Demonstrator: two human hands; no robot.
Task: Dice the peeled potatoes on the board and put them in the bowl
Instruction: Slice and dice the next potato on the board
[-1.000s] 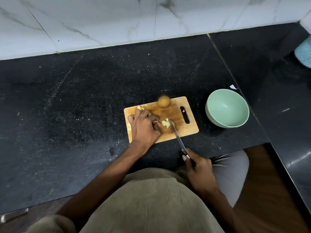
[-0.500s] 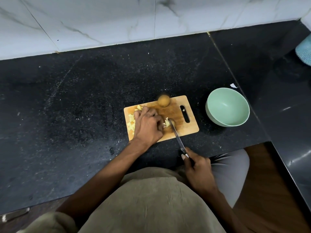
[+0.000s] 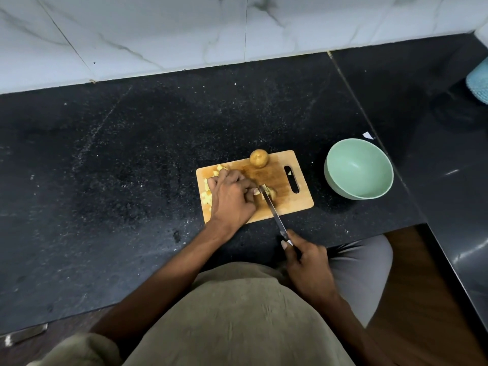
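We are looking down at a wooden cutting board (image 3: pixel 287 204) lying on a black stone counter (image 3: pixel 118 180), and we are seeing both hands working over it. The left hand (image 3: pixel 231 196) is resting on the left half of the board with its fingers curled, the fingertips pinning down a pale potato piece (image 3: pixel 271 192) near the middle of the board; how firmly it is holding that piece we cannot tell, since the knuckles are hiding most of it. The right hand (image 3: pixel 307 265) is gripping the dark handle of a knife (image 3: pixel 273 211), fingers wrapped fully round it, near the counter's front edge. The blade is slanting up and left from that hand and its tip is sitting on the potato piece, just beside the left fingertips. Diced potato cubes (image 3: pixel 207 196) are lying along the board's left edge, partly hidden by the left hand, with a few more at the far left corner. A whole potato (image 3: pixel 258 158) is standing at the board's far edge, apart from the hands. A pale green bowl (image 3: pixel 340 180) is sitting on the counter just right of the board, not touching it, and we are seeing nothing inside it.
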